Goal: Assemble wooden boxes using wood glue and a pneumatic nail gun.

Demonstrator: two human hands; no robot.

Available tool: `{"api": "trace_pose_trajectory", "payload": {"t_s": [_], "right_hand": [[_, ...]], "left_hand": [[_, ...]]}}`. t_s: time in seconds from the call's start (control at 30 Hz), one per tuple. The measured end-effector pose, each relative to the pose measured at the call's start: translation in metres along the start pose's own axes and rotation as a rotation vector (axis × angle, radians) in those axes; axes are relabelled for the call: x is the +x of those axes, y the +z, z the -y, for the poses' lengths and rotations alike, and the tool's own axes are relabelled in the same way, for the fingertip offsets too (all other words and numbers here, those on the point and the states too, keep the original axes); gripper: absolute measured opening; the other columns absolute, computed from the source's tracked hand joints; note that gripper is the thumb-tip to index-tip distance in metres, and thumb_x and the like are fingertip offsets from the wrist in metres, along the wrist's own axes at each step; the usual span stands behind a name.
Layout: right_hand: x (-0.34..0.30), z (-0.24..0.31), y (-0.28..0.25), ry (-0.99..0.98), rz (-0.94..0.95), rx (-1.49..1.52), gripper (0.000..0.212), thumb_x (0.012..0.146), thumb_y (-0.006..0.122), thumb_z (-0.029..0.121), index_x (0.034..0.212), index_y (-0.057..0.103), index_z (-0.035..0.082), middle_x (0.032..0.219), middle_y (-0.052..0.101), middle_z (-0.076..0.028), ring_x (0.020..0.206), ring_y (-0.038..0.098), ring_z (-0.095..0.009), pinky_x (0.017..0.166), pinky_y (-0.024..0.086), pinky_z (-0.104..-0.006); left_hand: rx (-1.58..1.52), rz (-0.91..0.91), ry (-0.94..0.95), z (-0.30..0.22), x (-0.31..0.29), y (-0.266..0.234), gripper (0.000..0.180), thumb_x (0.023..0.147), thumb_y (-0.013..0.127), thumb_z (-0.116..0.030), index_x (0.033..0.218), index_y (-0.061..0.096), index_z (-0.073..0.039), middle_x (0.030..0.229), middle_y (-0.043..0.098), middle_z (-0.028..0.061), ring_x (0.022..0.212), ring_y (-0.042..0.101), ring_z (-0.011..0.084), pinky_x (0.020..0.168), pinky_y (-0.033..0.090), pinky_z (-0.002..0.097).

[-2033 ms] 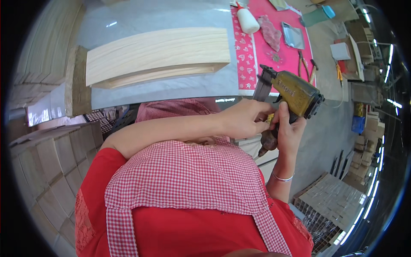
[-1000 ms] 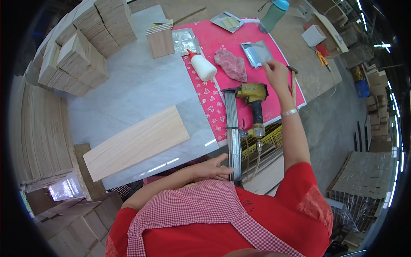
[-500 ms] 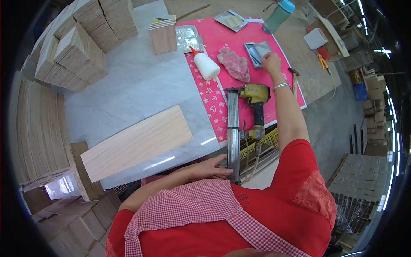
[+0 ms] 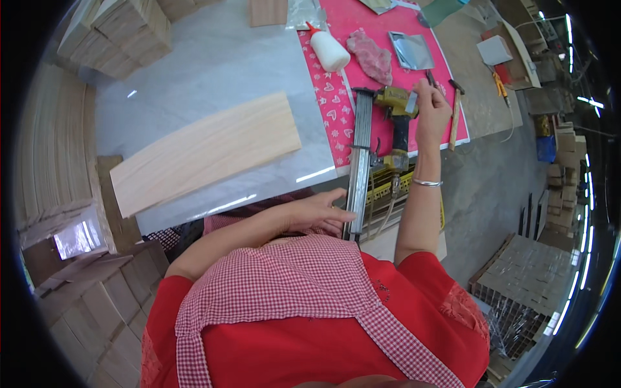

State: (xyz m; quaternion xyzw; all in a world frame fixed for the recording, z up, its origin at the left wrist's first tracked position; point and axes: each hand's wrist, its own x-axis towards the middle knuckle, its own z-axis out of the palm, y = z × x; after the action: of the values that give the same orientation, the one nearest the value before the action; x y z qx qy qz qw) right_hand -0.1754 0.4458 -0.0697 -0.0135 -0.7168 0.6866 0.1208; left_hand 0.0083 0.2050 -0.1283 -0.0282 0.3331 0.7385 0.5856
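Nail gun (image 4: 400, 132), shown at the right of the worktable (image 4: 213, 71), whose glossy grey top is partly covered by a pink sheet (image 4: 348, 16). A pale board (image 4: 207, 152) is set to the left, apart from the gun. The gun's head is placed over the sheet; its long magazine (image 4: 362, 129) is extended past the near edge. The left hand (image 4: 315, 213) is placed beside the magazine's near end; whether it is closed around it cannot be told. The right hand (image 4: 432, 113), well apart from the left, is held by the gun's head, fingertips pinched on a small pale strip (image 4: 412, 103). For good control, the magazine is best steadied from the left, and the strip gripped lightly, so that it is not bent.
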Motion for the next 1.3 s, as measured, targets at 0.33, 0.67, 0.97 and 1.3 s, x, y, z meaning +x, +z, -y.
{"api": "trace_pose_trajectory", "payload": {"t_s": [0.33,0.67,0.97,1.3], "right_hand": [[-0.056,-0.017,0.056,-0.142,0.010,-0.421,0.029,0.079,0.078,0.005,0.104,0.063,-0.001,0.077,0.066,-0.009,0.070,0.065,-0.015,0.063,0.052,-0.0289],[-0.043,-0.006,0.067,-0.195,0.025,-0.509,0.034,0.082,0.076,0.008,0.112,0.060,0.001,0.076,0.068,-0.012,0.064,0.065,-0.019,0.061,0.052,-0.0320],[-0.053,-0.002,0.061,-0.440,0.063,-0.575,0.031,0.085,0.074,0.007,0.111,0.060,0.000,0.082,0.071,-0.011,0.067,0.065,-0.015,0.062,0.052,-0.0295],[-0.041,0.031,0.045,-0.354,0.287,-0.587,0.029,0.086,0.073,0.005,0.111,0.059,0.000,0.085,0.071,-0.009,0.071,0.065,-0.009,0.062,0.049,-0.0231]], "left_hand": [[0.025,-0.010,0.043,-0.005,-0.008,0.015,0.082,0.093,0.071,-0.023,0.150,0.016,-0.001,0.113,0.066,0.0172,0.102,0.067,0.0208,0.093,0.054,0.0342],[0.080,-0.042,0.059,0.003,-0.003,0.009,0.086,0.090,0.074,-0.028,0.149,0.018,-0.001,0.121,0.061,0.0187,0.106,0.065,0.0231,0.094,0.053,0.0351],[0.085,-0.011,0.032,0.007,0.001,0.002,0.105,0.082,0.081,-0.038,0.153,0.013,-0.002,0.134,0.051,0.0223,0.116,0.058,0.0289,0.099,0.050,0.0385],[0.135,-0.050,0.058,0.002,-0.003,0.007,0.079,0.091,0.073,-0.031,0.147,0.026,-0.003,0.117,0.064,0.0175,0.104,0.065,0.0206,0.093,0.052,0.0339]]}}
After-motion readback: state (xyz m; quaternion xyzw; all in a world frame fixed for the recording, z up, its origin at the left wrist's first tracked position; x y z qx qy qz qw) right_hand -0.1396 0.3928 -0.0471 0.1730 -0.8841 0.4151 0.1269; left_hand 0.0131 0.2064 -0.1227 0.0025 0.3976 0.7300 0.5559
